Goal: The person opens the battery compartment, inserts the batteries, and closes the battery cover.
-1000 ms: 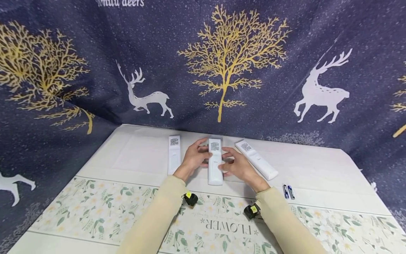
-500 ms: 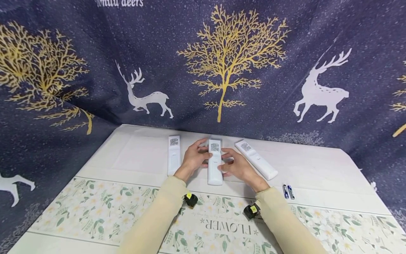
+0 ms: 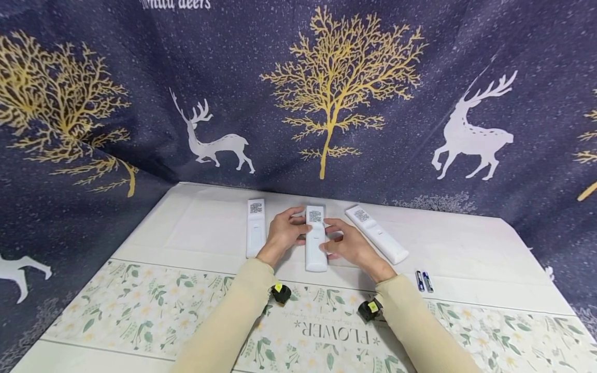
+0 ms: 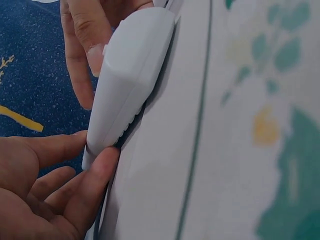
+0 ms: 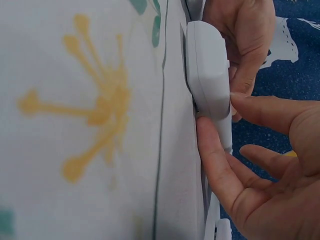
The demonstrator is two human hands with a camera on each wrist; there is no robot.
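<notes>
I see three white remotes on the counter (image 3: 196,228), lying in a row with their backs up. There are two small batteries (image 3: 424,281) too, side by side, off to my right near the flowery mat (image 3: 140,305).

The middle remote (image 3: 315,239) is the one I have. Its long way runs from me toward the dark deer cloth (image 3: 298,93) behind the counter. The end with the square code sticker points away from me, and the round plain end points at me. It lies flat on the counter, right between my two hands.

My left hand (image 3: 284,233) holds the middle remote from its left side. My fingers (image 4: 95,192) are curled and pinch its edge; my thumb is low where the remote meets the counter. My right hand (image 3: 349,245) holds it from the right side. My fingers (image 5: 220,167) are curled there too, with my thumb on the edge by the counter and another finger on its back.

The left remote (image 3: 256,227) lies straight like the middle one, near my left hand but not touching it. The right remote (image 3: 377,234) is turned, with its far end leaning in toward the middle and its near end pointing out toward the batteries.
</notes>
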